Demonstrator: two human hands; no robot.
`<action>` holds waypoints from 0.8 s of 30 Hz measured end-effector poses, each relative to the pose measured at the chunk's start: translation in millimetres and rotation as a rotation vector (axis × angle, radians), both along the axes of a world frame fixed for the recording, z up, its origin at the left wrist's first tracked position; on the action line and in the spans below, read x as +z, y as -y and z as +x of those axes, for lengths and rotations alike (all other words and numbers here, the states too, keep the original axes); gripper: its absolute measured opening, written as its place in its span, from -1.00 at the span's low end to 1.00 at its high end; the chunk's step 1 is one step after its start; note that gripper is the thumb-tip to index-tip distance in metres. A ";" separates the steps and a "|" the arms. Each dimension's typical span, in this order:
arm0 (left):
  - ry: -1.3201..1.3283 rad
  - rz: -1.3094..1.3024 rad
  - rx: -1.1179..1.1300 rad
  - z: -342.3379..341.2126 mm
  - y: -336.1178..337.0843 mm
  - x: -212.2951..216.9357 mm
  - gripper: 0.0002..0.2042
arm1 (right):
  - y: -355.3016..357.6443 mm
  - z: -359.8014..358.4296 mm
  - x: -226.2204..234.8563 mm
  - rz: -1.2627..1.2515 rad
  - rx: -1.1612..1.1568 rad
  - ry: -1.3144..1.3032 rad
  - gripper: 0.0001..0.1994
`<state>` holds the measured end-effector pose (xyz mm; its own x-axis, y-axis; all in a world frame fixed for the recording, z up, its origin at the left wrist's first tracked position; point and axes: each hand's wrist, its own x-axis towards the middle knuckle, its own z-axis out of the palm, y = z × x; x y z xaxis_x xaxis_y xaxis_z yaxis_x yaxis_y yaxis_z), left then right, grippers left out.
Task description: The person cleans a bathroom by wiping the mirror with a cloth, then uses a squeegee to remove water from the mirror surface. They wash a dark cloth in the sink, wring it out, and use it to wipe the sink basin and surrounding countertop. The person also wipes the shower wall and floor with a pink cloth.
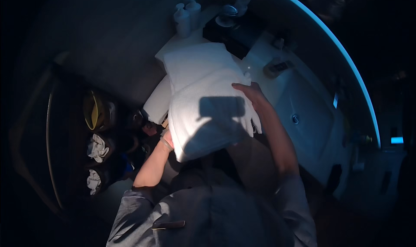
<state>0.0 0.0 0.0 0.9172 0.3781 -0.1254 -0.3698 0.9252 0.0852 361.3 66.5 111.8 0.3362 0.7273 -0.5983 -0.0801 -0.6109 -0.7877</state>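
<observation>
A large folded white towel (203,74) lies across both my hands, in front of my body and at the near side of the counter. My right hand (252,94) grips its right edge, thumb on top and fingers out of sight underneath. At the lower left corner, my left hand (168,138) is tucked under the cloth; its fingers are mostly hidden. A dark shadow falls on the towel's lower half. Just left of it, another white cloth (157,102) hangs or lies partly covered at the counter's edge.
Two pump bottles (183,22) stand at the back, beside a dark tray (216,32). To the right is a pale washbasin (303,102) near a curved lit mirror edge (346,50). Low on the left, dark bins hold crumpled white cloths (98,148); one shows a yellow rim (91,117).
</observation>
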 end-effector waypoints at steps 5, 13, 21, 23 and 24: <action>-0.039 0.013 0.463 45.0 -17.4 33.7 -0.10 | -23.6 3.1 2.2 -0.063 0.067 -0.138 -0.38; -0.637 0.115 0.559 74.7 62.5 64.9 -0.27 | -52.5 40.6 -24.2 0.126 0.359 0.159 -0.28; -0.627 0.184 0.578 65.4 47.8 75.2 -0.54 | -105.0 38.4 -15.2 0.146 0.479 1.053 -0.35; -0.597 0.172 0.604 54.3 48.0 71.0 -0.51 | -114.9 20.5 -9.3 0.426 0.559 1.086 -0.40; -0.575 0.180 0.605 50.8 47.8 72.9 -0.51 | -119.8 10.3 -8.8 0.569 0.596 1.092 -0.41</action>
<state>50.8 -47.8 72.9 0.3634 0.8412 -0.4004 -0.6500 0.5368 0.5379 371.6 186.3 103.0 -0.0081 0.9808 0.1948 0.8972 0.0931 -0.4316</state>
